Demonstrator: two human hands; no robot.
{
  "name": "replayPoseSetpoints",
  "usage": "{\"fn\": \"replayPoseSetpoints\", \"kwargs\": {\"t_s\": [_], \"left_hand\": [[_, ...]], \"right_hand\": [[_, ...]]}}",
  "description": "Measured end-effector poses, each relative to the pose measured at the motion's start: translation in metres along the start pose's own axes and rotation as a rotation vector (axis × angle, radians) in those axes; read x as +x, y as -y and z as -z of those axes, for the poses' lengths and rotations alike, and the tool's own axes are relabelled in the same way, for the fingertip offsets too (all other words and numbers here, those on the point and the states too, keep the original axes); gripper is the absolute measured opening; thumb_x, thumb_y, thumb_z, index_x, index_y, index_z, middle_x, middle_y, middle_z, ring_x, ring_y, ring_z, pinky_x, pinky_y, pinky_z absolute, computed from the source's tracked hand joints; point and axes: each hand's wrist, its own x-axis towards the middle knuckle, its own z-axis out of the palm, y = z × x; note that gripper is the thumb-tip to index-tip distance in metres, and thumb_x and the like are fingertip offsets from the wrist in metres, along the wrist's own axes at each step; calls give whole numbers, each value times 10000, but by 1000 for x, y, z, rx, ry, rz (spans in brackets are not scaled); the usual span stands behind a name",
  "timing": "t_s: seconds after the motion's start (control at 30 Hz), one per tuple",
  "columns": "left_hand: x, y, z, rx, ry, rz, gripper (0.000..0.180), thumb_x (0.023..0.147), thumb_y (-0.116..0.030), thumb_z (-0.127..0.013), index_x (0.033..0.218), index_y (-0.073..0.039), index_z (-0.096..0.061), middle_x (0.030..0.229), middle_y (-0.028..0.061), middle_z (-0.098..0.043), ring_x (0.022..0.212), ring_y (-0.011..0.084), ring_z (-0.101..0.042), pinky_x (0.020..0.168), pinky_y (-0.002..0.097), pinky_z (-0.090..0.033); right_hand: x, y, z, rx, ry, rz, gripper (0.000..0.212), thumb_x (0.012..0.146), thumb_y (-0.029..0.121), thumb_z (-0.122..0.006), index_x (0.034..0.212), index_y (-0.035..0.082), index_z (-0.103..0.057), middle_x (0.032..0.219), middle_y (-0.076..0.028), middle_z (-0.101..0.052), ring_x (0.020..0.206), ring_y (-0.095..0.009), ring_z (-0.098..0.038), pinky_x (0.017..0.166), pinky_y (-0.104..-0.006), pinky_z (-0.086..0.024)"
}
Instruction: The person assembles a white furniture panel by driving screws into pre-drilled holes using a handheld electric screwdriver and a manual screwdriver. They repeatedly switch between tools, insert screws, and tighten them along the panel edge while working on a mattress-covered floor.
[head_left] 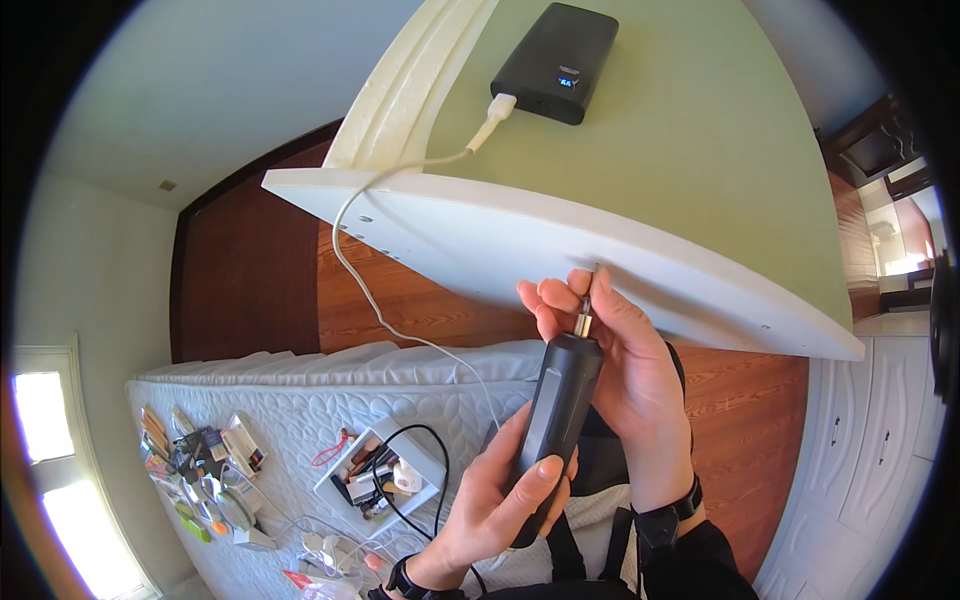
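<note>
The left hand wraps its fingers round the black driver while, just beyond them, the right hand's fingertips pinch the slim bit, best kept straight.

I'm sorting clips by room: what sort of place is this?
Probably a bedroom in a home: there's a quilted mattress, a window and a white cupboard.

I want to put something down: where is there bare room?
Bare: the green surface right of the power bank, bordered by the white board. Crowded: the quilted mattress left of and below the white box, with tangled cables and scattered items.
</note>
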Motion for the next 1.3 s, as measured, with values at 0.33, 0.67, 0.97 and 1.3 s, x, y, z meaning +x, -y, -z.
{"fn": "replayPoseSetpoints", "kwargs": {"t_s": [0.33,0.67,0.97,1.3], "left_hand": [[-1,-2,0,13,-6,-1,565,1007,-185,-487,1459,39,-232,1012,87,-533,605,94,-524,539,216,-417],[-2,-10,-8,31,-74,18,598,956,-331,-577,1358,52,-356,971,142,-568,598,136,-561,495,238,-446],[-5,-7,-7,27,-84,30,549,958,-338,-574,1302,50,-395,961,141,-563,597,132,-558,490,241,-446],[-4,-4,-7,36,-102,31,536,958,-351,-568,1282,46,-409,944,138,-565,591,127,-556,492,240,-449]], "right_hand": [[4,-1,8,64,136,35,197,998,165,-512,1045,4,-616,1101,-155,-665,1286,-345,-486,989,-384,-520],[6,-5,13,214,157,-3,180,1000,151,-498,1032,6,-601,1082,-154,-647,1292,-329,-482,991,-391,-528],[6,3,9,-39,144,60,186,1002,171,-499,993,24,-612,1009,-143,-690,1145,-324,-610,961,-368,-541],[5,3,10,-143,136,93,171,1002,171,-495,978,34,-594,984,-120,-690,1099,-306,-643,946,-356,-533]]}}
